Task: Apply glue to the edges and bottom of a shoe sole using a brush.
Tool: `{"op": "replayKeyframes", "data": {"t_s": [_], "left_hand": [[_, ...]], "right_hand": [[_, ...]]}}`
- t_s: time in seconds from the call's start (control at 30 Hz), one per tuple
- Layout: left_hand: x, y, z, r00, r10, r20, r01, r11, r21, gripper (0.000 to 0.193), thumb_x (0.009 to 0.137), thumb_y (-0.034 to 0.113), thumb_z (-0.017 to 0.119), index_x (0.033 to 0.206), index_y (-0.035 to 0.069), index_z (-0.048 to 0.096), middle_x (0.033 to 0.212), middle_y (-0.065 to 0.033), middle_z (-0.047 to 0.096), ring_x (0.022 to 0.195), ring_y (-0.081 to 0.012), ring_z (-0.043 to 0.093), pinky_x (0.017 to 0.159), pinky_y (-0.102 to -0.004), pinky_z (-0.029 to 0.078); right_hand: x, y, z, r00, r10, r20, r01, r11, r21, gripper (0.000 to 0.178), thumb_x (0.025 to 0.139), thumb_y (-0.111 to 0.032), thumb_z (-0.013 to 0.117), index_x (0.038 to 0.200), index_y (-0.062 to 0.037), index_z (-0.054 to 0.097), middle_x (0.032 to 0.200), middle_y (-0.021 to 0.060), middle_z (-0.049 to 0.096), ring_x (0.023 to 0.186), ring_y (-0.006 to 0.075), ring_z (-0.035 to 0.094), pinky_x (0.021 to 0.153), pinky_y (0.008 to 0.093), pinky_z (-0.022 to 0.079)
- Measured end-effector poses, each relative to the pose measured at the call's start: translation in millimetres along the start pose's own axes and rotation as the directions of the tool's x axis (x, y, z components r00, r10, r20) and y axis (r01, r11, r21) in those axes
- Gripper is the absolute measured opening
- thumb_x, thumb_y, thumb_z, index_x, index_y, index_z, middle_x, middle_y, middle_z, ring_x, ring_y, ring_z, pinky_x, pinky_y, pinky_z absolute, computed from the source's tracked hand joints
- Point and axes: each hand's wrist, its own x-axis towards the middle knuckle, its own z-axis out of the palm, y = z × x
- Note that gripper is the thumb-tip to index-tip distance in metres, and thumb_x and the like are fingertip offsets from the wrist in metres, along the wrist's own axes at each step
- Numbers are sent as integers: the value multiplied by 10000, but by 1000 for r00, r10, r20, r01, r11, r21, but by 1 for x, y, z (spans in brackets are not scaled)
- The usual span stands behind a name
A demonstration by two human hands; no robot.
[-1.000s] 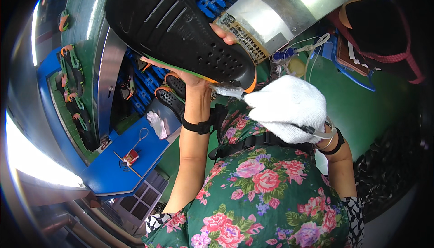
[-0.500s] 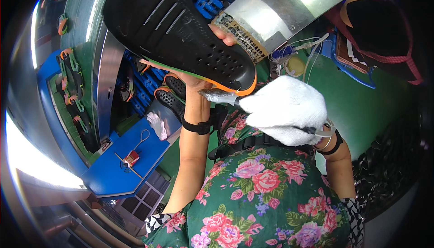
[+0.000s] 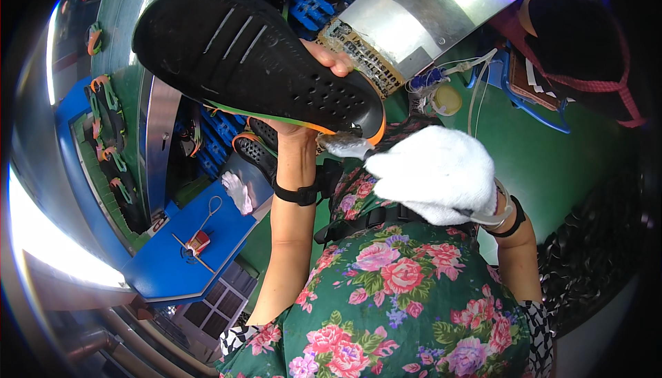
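Observation:
A large black shoe sole (image 3: 234, 50), with rows of small holes, three pale slots and a green-to-orange edge, is held up at an angle in front of me. My left hand (image 3: 329, 59) grips it from underneath, its fingertips curling over the far edge; the palm is mostly hidden behind the sole. My right hand (image 3: 436, 175), in a white cloth glove, is closed around a brush (image 3: 345, 146). The brush's bristles are at the orange rim near the sole's narrower end. Most of its handle is covered by the glove.
Black perforated soles (image 3: 255, 156) stand behind my left wrist. On a blue table (image 3: 165, 268) lie a pale glove (image 3: 237, 192) and a wire-looped red-and-white object (image 3: 198, 242). A yellowish round container (image 3: 447, 100) stands beyond my right hand. Another person (image 3: 576, 47) is at far right.
The sole and my left hand have shifted left and slightly down. The brush has moved slightly left along the orange rim; my right hand has drifted a little down.

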Motion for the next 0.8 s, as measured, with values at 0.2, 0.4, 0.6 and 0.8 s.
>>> {"op": "replayKeyframes", "data": {"t_s": [0.2, 0.4, 0.6, 0.8], "left_hand": [[-6, -8, 3, 1000, 5, -14, -6, 997, -74, 1031, 776, 923, 540, 1114, -48, 606, 1022, -157, 665, 951, -270, 650, 898, -438, 490], [-8, -8, 3, 997, -38, -67, 28, 988, -149, 1096, 728, 976, 501, 1109, -45, 610, 1014, -155, 669, 929, -277, 649, 877, -445, 491], [-5, -6, 10, 999, -51, 10, 52, 994, -100, 559, 973, 542, 591, 1102, 3, 666, 1047, -123, 650, 951, -267, 646, 863, -455, 476], [-13, 7, 5, 996, -88, 27, 90, 993, -78, 550, 973, 537, 596, 1121, 11, 660, 1054, -123, 654, 923, -257, 652, 860, -445, 483]], "right_hand": [[3, 0, 8, 995, -82, -64, 82, 997, -3, 325, 770, -71, 790, 1082, -161, 789, 1049, 37, 777, 853, 216, 728, 721, 329, 592], [-4, -1, 1, 986, 127, -110, -136, 987, -80, 227, 751, -28, 811, 964, -104, 798, 993, 80, 779, 793, 233, 717, 677, 342, 565], [-10, 6, 5, 952, 295, -82, -228, 861, 454, 217, 775, 11, 813, 989, -25, 793, 952, 107, 778, 776, 189, 728, 688, 314, 573], [-4, -9, 14, 976, 160, -144, -159, 987, 23, 219, 753, 3, 814, 961, -62, 791, 960, 89, 772, 768, 236, 715, 670, 327, 563]]}}
